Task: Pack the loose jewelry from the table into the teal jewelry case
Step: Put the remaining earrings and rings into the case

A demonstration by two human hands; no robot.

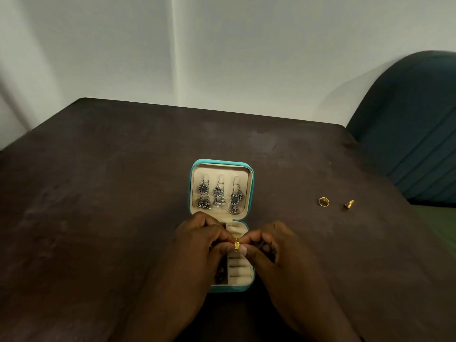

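The teal jewelry case [194, 183] lies open in the middle of the dark table, its cream lid holding three pairs of dark silver dangling earrings [218, 196]. Over the case's lower half, my left hand [199, 238] and my right hand [269, 243] meet and pinch a small gold ring [237, 243] between their fingertips, just above the cream ring rolls [238, 269]. Two loose gold rings lie on the table to the right: a plain band [324, 201] and a ring with a dark stone [349, 204]. Dark jewelry shows dimly in the case's left compartment.
The dark brown table [98, 206] meets a white wall at the back. A teal upholstered chair [414, 124] stands beyond the table's right edge.
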